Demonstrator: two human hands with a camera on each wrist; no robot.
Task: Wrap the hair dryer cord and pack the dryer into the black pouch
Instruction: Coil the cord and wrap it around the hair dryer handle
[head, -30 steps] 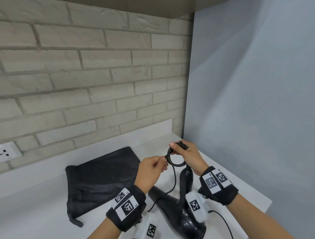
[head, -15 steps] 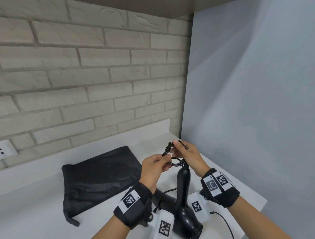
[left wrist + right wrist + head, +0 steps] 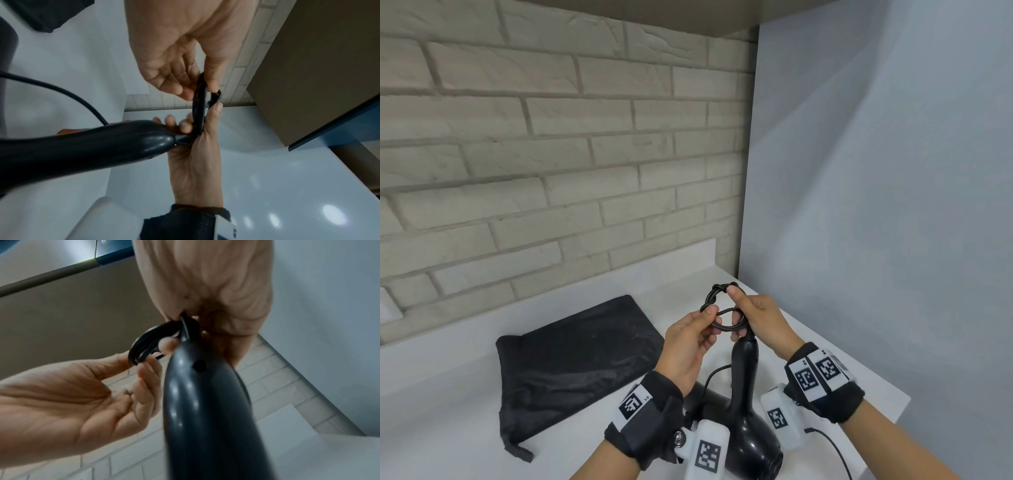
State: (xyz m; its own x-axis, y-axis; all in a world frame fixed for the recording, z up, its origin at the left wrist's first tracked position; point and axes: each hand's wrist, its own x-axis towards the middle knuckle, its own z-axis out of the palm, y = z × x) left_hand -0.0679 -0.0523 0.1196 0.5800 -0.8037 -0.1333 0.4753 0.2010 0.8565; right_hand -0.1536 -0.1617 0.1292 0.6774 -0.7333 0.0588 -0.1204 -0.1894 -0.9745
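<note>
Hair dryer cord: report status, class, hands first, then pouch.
Both hands pinch the cord coil: left hand, right hand. Hair dryer below, handle up. Black pouch flat on the counter, left. Nothing in the way.

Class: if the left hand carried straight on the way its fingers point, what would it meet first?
Probably the right hand: the left hand points across the cord coil that both pinch. Depth beyond that is unclear.
</note>
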